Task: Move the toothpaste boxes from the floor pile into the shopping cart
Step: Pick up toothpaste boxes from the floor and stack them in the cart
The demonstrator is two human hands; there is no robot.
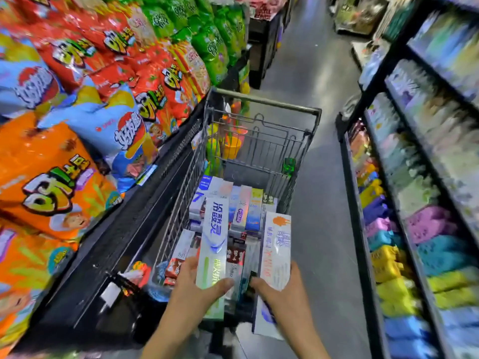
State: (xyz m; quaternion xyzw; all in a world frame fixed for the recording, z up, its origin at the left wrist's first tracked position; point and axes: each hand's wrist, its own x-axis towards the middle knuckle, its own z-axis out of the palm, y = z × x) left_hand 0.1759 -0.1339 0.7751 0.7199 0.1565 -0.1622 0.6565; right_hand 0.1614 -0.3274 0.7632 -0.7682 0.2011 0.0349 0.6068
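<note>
Toothpaste boxes [233, 211] lie stacked lengthwise in the wire cart [261, 141]

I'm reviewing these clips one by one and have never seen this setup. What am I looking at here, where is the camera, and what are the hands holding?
There is no machine: one camera worn on a person's head looks down at their bare hands in a shop aisle. The left hand holds a white and green toothpaste box; the right hand holds a white and orange toothpaste box. Both boxes are over the shopping cart, which already has many toothpaste boxes lying in it. Snack bags fill the left shelves; the right shelves are blurred.
</note>
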